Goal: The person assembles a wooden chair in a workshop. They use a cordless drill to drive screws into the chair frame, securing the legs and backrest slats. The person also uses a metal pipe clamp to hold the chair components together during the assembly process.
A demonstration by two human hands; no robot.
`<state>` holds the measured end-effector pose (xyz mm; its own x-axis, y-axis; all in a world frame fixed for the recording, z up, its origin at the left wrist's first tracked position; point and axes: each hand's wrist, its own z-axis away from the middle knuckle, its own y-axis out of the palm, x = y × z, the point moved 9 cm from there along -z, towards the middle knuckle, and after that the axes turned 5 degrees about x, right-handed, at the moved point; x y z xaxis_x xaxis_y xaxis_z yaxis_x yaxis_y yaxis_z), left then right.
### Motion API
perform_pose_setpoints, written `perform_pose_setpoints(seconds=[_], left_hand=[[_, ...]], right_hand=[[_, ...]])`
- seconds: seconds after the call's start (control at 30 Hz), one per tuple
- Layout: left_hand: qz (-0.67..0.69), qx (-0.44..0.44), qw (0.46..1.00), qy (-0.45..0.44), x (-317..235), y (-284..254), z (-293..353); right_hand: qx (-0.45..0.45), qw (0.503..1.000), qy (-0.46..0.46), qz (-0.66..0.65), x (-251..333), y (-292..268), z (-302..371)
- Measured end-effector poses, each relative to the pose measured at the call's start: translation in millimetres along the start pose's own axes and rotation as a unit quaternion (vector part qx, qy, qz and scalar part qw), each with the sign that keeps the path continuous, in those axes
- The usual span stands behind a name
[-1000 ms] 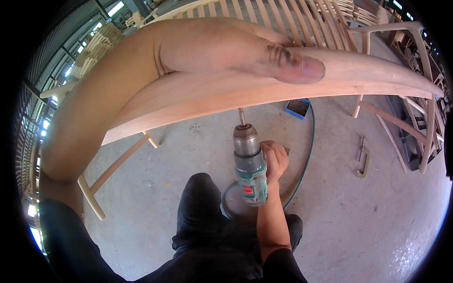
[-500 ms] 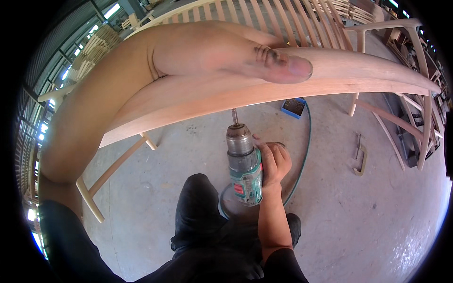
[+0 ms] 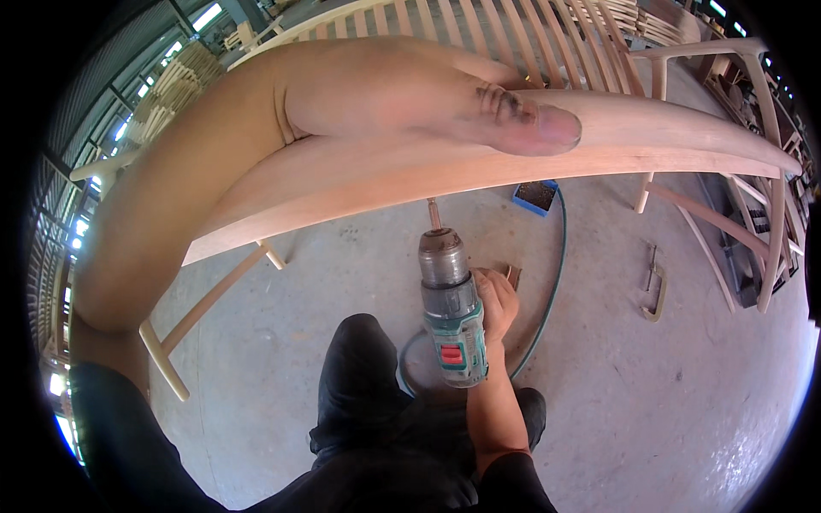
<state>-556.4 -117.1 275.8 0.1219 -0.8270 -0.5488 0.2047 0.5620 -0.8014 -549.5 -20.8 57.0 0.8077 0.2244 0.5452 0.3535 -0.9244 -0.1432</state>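
My right hand (image 3: 498,305) is wrapped round the grip of a green and grey cordless drill (image 3: 453,329). Its bit (image 3: 434,215) points away from me at the lower front edge of a pale wooden bench (image 3: 376,184); whether the tip touches the wood I cannot tell. Large and close in the picture, my left hand (image 3: 393,98) reaches across above the bench's front rail. Its fingers are closed, with the thumb pointing right and dark smudges on a knuckle. A tiny yellowish glint shows by the fingertips behind the thumb, too small to name.
On the concrete floor beyond the drill lies a blue tray (image 3: 536,197) of small dark pieces. A green hose (image 3: 558,265) curves past my right forearm. Farther right lies a metal clamp (image 3: 657,291). The bench's slatted back (image 3: 462,30) rises behind, with stacked wooden parts (image 3: 175,90) far left.
The drill has shifted a little right and back toward me, and its body has rolled slightly. My left hand has slid slightly to the right.
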Motion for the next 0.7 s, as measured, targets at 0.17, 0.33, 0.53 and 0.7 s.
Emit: perform_pose_setpoints(seconds=[0.17,0.33,0.53,0.7], left_hand=[[-0.038,-0.007,0.999,0.002,-4.5,-3.3,1.6],[-0.016,-0.005,1.000,0.016,1.8,-3.6,3.3],[0.020,0.011,0.999,0.035,0.0,5.4,-3.1],[0.035,0.029,0.996,0.076,-7.5,6.2,-0.1]], right_hand=[[0.030,0.988,0.094,-0.122,-21.0,32.3,32.3],[0.024,0.985,0.096,-0.143,2.3,41.5,36.5],[0.039,0.978,0.103,-0.175,-26.2,48.1,44.8],[0.045,0.870,0.312,-0.380,-67.8,76.6,82.5]])
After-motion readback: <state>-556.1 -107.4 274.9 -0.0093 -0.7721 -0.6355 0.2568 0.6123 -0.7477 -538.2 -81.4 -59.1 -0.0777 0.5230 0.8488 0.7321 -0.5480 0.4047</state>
